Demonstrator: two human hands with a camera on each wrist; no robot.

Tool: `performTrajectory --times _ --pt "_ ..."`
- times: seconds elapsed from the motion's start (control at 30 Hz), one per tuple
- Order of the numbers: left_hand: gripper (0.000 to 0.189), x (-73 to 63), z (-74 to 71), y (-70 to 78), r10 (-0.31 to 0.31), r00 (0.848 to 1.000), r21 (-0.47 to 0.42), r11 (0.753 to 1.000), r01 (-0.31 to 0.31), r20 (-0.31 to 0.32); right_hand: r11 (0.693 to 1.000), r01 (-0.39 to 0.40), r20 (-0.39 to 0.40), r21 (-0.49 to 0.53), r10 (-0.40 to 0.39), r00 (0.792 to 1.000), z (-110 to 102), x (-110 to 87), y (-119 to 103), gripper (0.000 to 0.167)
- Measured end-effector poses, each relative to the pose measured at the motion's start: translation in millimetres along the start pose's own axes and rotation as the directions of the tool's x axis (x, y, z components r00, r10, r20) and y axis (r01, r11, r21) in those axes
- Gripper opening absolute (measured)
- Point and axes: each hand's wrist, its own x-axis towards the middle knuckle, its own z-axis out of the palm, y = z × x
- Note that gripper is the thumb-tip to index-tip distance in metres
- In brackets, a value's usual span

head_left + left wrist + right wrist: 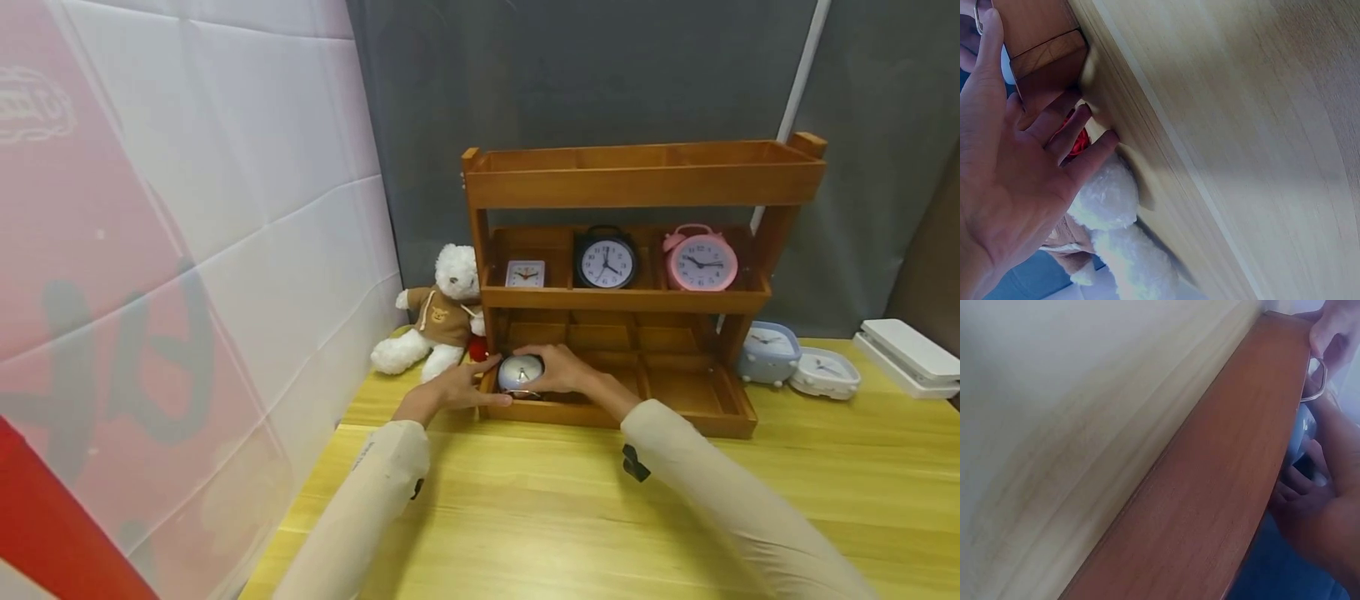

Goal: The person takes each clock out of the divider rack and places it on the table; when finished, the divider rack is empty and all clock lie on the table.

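Note:
A round blue-grey alarm clock [517,372] sits in the front left compartment of the brown wooden shelf's [622,421] lowest tier. Its thin metal handle [1322,381] is on the lower side, by the shelf's front board. My right hand [566,371] grips the clock from the right, fingers curled round its body. At the shelf's left corner is my left hand [453,387]; its thumb reaches over the front board close to the handle. In the left wrist view the other fingers [1082,169] stretch out past the shelf's side. Whether they touch the clock is hidden.
On the middle tier stand a small white clock [525,273], a black clock [606,260] and a pink clock [702,260]. A white teddy bear [442,312] leans left of the shelf. To the right are a blue clock [768,354], a white clock [825,372] and white boxes [911,354].

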Motion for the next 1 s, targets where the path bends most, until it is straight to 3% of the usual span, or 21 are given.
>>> performTrajectory --times 0.23,0.5,0.77,1.0 --pt "0.099 0.0 -2.3 3.1 0.001 1.0 0.005 1.0 -0.001 -0.014 0.997 0.067 -0.045 0.026 -0.065 0.997 -0.1 -2.8 2.1 0.064" --pt "0.099 -1.6 -0.4 -0.1 -0.004 1.0 0.006 1.0 0.004 -0.004 0.997 0.076 -0.093 0.025 -0.074 0.993 -0.5 -5.7 -0.5 0.061" --pt "0.1 -1.1 0.7 1.5 -0.012 1.0 0.017 1.0 0.012 -0.017 0.987 0.16 -0.197 -0.023 -0.161 0.967 -19.3 -8.4 -5.9 0.059" --pt "0.098 -2.1 0.4 -0.8 0.007 1.0 0.026 1.0 -0.006 -0.019 0.986 0.163 -0.184 -0.026 -0.165 0.969 -33.4 -22.7 -8.0 0.062"
